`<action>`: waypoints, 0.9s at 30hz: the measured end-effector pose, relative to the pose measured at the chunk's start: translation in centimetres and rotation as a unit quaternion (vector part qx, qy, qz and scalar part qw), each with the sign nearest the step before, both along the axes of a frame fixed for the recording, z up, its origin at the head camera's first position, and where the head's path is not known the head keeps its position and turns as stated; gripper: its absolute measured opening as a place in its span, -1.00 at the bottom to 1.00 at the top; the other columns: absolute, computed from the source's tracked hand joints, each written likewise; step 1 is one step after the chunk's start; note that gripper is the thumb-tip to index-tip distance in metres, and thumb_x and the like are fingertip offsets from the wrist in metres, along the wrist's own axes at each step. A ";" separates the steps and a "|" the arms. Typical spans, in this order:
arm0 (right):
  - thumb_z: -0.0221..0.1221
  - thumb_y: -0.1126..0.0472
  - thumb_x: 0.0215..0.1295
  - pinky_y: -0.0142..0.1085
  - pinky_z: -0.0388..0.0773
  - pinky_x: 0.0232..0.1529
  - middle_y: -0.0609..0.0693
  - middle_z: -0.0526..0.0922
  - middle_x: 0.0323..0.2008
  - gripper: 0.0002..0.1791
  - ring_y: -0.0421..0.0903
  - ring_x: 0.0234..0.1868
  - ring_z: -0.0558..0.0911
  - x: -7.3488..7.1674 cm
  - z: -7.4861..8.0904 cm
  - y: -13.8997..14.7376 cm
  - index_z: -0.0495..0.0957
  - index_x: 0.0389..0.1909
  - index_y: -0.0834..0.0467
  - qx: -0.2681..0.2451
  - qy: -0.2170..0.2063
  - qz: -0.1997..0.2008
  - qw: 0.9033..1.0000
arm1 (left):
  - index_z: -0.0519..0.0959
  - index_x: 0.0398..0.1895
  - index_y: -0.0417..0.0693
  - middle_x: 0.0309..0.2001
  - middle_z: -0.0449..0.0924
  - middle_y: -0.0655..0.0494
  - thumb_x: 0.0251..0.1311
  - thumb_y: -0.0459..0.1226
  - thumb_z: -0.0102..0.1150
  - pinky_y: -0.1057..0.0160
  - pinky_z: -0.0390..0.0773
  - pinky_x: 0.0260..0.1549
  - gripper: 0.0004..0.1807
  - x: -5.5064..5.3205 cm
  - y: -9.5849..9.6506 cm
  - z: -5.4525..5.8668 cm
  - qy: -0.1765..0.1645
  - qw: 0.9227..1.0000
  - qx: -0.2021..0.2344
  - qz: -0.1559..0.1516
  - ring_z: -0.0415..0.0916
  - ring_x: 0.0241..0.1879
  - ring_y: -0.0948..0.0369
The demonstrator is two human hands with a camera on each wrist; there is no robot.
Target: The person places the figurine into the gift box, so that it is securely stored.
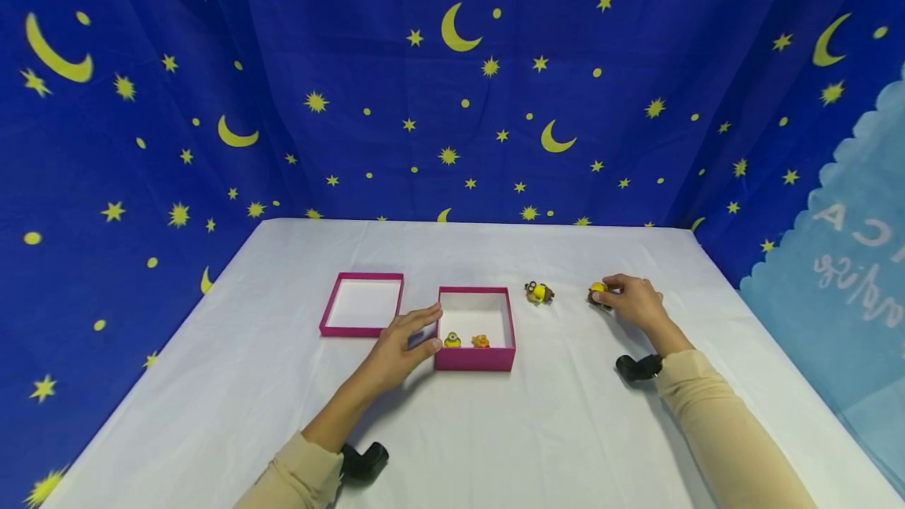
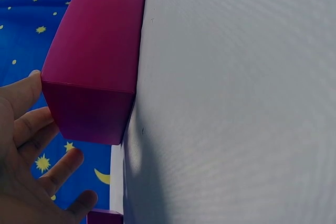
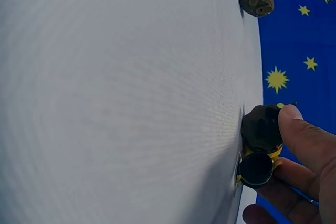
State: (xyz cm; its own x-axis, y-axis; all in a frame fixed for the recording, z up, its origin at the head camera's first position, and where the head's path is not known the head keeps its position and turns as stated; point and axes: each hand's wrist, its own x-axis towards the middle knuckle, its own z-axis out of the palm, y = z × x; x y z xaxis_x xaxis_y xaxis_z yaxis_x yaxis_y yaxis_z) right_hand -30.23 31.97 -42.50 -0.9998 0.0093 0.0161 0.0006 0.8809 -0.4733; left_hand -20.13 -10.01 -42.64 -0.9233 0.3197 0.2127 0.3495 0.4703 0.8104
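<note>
A magenta box [image 1: 474,360] with a white inside stands in the middle, holding a small yellow one-eyed minion figurine [image 1: 452,340] and an orange figurine [image 1: 481,341]. My left hand [image 1: 399,352] touches its left side with fingers spread and fairly straight, as the left wrist view also shows on the box [image 2: 94,40]. Over to the right, my right hand [image 1: 636,305] pinches a yellow and dark minion figurine [image 3: 262,129] between thumb and fingers, low at the white cloth. Another yellow and brown minion figurine [image 1: 540,293] lies between the box and my right hand.
The magenta-rimmed lid [image 1: 362,331] lies inside up, left of the box. White cloth [image 1: 551,430] covers the table. A blue curtain [image 1: 452,100] with moons and stars hangs behind, and a light blue panel [image 1: 848,258] stands at the right.
</note>
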 end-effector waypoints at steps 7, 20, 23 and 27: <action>0.16 -0.02 0.28 0.19 0.16 0.00 0.35 0.55 0.04 -0.41 0.29 0.05 0.48 0.0 0.0 0.0 0.40 0.19 0.28 -0.011 -0.006 0.006 1.000 | 0.41 0.28 -0.01 0.37 0.30 0.20 0.20 -0.14 0.19 -0.24 0.08 0.33 -0.45 0.0 0.0 0.0 0.001 1.000 0.000 0.000 0.12 0.40 -0.01; 0.12 -0.05 0.30 0.33 -0.03 0.21 0.33 0.55 0.07 -0.41 0.32 0.13 0.43 0.2 -0.3 0.5 0.40 0.20 0.25 -0.031 -0.015 0.001 0.999 | 0.41 0.27 -0.01 0.37 0.31 0.20 0.20 -0.15 0.20 -0.21 0.11 0.33 -0.45 0.0 0.0 -0.1 0.001 1.000 0.003 0.001 0.13 0.39 0.01; 0.13 -0.06 0.29 0.32 -0.01 0.21 0.33 0.55 0.07 -0.40 0.30 0.13 0.44 0.4 -0.4 0.6 0.39 0.21 0.25 -0.035 -0.011 -0.002 0.999 | 0.41 0.27 -0.02 0.37 0.31 0.19 0.20 -0.15 0.20 -0.21 0.11 0.33 -0.45 -0.1 0.1 -0.1 0.002 1.000 0.004 -0.002 0.13 0.39 0.00; 0.14 -0.06 0.29 0.28 0.08 0.18 0.33 0.55 0.07 -0.40 0.28 0.12 0.46 0.5 -0.3 0.5 0.39 0.22 0.24 -0.038 -0.001 -0.007 0.999 | 0.41 0.27 -0.02 0.37 0.31 0.19 0.20 -0.15 0.20 -0.21 0.11 0.33 -0.45 0.0 0.0 -0.2 0.001 1.000 0.004 -0.002 0.12 0.40 0.00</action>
